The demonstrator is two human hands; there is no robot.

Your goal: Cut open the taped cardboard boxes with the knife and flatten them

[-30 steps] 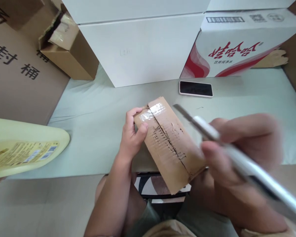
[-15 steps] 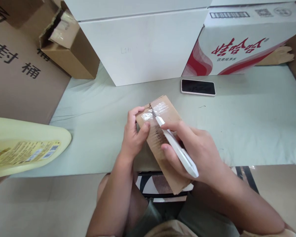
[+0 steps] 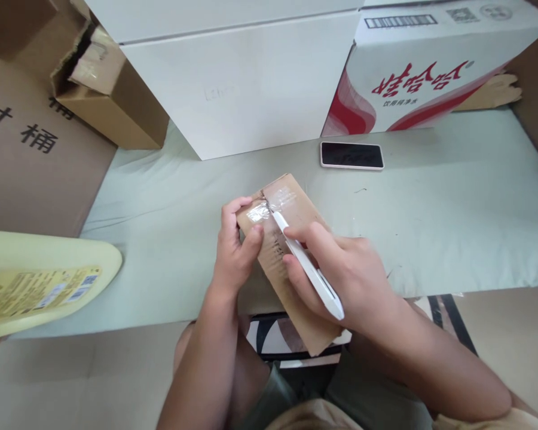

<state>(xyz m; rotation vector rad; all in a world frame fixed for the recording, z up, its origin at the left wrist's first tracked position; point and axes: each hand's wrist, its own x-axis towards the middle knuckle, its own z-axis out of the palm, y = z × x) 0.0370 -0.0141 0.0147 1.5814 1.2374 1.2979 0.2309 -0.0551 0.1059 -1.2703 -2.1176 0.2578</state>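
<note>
A brown cardboard box point(image 3: 291, 280), long and narrow, lies tilted over the near edge of the green-covered surface. Clear shiny tape point(image 3: 280, 196) runs across its far end, with a dark slit beside it. My left hand point(image 3: 237, 245) grips the box's far left corner, thumb on top and fingers round the side. In my right hand point(image 3: 345, 275) is a white utility knife point(image 3: 311, 269), held like a pen. Its blade tip meets the tape near the slit. The fingers' undersides on the right hand are partly hidden.
A phone point(image 3: 352, 156) lies beyond the box, in front of white cartons point(image 3: 242, 95) and a red-and-white carton point(image 3: 399, 77). At the left stand a large brown carton point(image 3: 40, 179), a smaller open box point(image 3: 121, 101) and a yellow bottle point(image 3: 49, 257).
The knife has shifted slightly along the tape toward my body, its handle a little steeper. The whole view has swung slightly, moving the surroundings left. Both holds are unchanged.
</note>
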